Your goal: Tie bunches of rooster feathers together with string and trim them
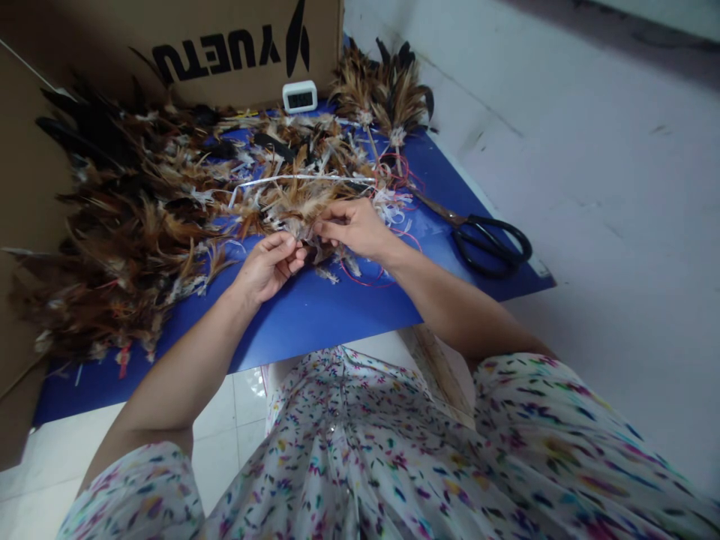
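Observation:
Over the blue table covering, my left hand is closed, thumb and forefinger pinching the pale base of a small bunch of brown feathers. My right hand meets it from the right with its fingertips pinched at the same bunch; exactly what lies between those fingertips is hard to make out. Brown, black and whitish loose feathers lie just beyond both hands. Beside my right wrist runs thin red string, curling over the blue surface.
A large feather pile covers the left side. Black-handled scissors lie at the right edge. Two feather bunches on sticks rest at the back right, near a white digital clock. A cardboard box walls the back.

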`<action>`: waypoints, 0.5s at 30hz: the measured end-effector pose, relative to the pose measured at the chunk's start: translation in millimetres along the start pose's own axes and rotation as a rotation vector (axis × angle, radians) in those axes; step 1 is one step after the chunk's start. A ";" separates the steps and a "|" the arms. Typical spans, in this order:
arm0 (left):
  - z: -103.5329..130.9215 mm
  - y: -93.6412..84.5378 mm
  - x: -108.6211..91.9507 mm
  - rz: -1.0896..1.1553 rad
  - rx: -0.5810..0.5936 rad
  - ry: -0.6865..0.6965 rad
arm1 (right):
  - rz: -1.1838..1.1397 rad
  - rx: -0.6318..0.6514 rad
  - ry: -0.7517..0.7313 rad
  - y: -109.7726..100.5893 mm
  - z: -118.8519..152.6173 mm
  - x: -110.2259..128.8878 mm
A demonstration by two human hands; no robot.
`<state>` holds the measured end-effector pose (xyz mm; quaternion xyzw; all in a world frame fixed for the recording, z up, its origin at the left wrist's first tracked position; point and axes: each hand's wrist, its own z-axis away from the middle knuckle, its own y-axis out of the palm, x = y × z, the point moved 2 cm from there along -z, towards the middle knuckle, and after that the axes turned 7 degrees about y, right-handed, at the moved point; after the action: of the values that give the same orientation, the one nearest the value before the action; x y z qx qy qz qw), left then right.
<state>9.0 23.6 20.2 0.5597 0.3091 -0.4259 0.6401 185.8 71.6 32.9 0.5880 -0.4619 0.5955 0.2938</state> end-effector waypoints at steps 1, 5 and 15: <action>0.0 0.1 0.2 -0.008 -0.003 -0.006 | 0.001 -0.002 -0.001 0.5 -0.1 -0.8; -0.2 -0.1 1.1 -0.019 0.021 -0.014 | 0.043 -0.047 -0.036 1.8 -0.3 -3.1; -0.9 -2.1 0.2 -0.043 0.117 0.060 | 0.133 0.025 -0.064 8.3 -0.4 -6.4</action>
<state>7.3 24.5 18.9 0.6022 0.3146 -0.4398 0.5874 179.1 69.9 25.1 0.5785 -0.5014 0.6003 0.2315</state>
